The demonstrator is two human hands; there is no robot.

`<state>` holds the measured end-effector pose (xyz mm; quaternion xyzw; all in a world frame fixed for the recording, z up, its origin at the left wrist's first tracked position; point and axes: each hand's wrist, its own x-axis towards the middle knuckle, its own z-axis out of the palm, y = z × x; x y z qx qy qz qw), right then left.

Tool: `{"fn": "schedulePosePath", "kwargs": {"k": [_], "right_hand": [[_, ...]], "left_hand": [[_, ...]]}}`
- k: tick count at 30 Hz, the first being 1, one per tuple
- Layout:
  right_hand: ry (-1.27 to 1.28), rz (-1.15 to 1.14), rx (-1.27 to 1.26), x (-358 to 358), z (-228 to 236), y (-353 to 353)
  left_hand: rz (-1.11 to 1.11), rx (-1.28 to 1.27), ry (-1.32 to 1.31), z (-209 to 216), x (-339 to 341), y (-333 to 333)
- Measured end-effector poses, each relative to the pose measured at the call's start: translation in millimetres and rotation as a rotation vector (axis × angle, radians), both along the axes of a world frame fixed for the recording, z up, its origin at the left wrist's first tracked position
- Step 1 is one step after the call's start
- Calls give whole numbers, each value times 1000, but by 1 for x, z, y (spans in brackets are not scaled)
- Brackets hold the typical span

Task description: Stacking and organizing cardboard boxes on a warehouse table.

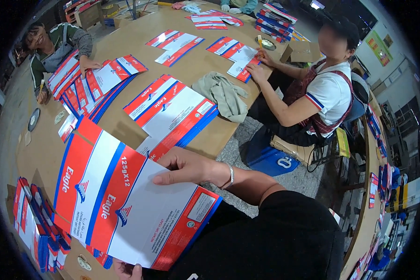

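"Red, white and blue, that flat carton (144, 210): where is it?"

"Near, in front of the person's dark sleeve (275, 233), partly over the counter (39, 156)."

"And the right hand (190, 167)?"

"Closed on the carton's far right edge, thumb on the printed face."

"The left hand (127, 270)?"

"Partly cut off at the carton's near edge; I can't tell whether it grips."

"What lies beyond?"

"A stack (172, 112) of similar cartons, with a grey-green cloth (224, 95) just to its right. A pile (35, 226) sits near left."

"Anyone else?"

"One co-worker (333, 88) at right, another person (60, 49) at far left, both handling cartons."
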<state>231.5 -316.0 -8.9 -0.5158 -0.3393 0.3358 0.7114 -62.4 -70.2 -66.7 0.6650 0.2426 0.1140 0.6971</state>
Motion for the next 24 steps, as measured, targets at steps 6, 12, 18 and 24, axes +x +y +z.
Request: {"fn": "schedulePosePath", "kwargs": {"k": [6,12,18,24], "right_hand": [[-104,52,-67,12,-10,2],[-161,-9,8,1,3,7],[-259,40,-107,11,-14,21],[-312,23,-213,14,-16,67]], "left_hand": [[-10,39,3,-13,-7,9],[-93,47,-86,-16,-4,16],[-22,40,-226,-24,7,14],[9,16,-296,-35,8,18]]}}
